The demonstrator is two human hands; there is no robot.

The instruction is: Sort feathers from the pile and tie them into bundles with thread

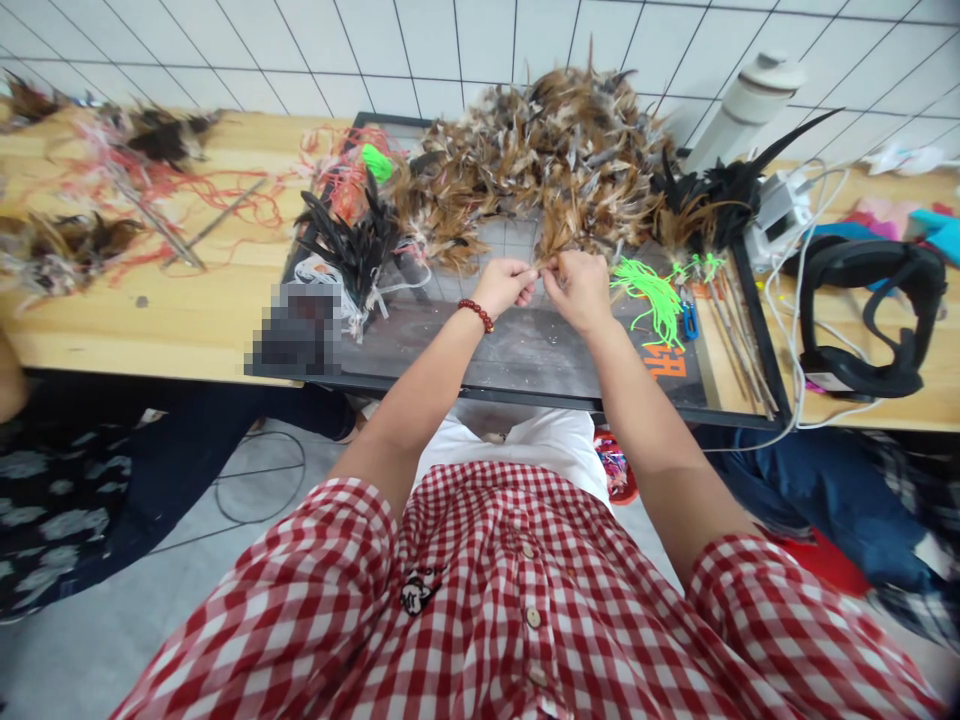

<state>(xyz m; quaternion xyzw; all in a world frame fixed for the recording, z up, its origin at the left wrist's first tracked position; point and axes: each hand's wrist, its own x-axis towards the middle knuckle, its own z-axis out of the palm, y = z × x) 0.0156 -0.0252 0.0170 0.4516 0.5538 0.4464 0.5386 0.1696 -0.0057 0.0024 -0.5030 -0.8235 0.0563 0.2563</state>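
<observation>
My left hand point(510, 285), with a bead bracelet at the wrist, is closed in a pinch. My right hand point(579, 288) is also closed, its fingertips almost meeting those of the left. Between them is the thin base of a brown feather point(553, 255), whose upper part blends into the pile behind. Just beyond the hands rises a large heap of brown feathers point(510, 150). To the right of my right hand lies a bundle of bright green strings point(652, 295). Black feathers point(360, 235) lie left of my left hand.
A black-framed tray point(525, 350) lies under the work. At right are thin sticks point(739, 340), a blue clip point(688, 320), a white bottle point(742, 110), a charger point(780, 215) with cables and a black headset point(870, 310). Red strings point(225, 195) spread leftward. People sit on both sides.
</observation>
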